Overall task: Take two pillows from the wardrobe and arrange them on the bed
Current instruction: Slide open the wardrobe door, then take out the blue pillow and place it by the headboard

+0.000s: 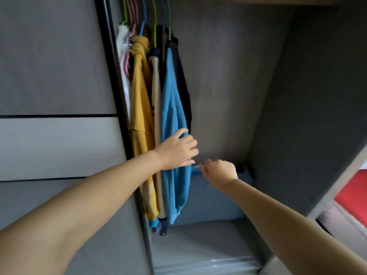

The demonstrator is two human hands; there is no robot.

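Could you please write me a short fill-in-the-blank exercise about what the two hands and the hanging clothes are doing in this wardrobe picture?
1. The left hand presses against the hanging bright ____ garment.
2. The mustard-yellow knitted garment hangs to the ____ of that garment.
3. The right hand reaches toward the folded grey-blue pillow, which lies ____ the hanging clothes.

Missing words: blue; left; below

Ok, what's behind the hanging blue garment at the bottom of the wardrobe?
A blue-grey pillow lies behind the blue garment, its left end covered. The left hand rests on the garment; a second pillow isn't visible.
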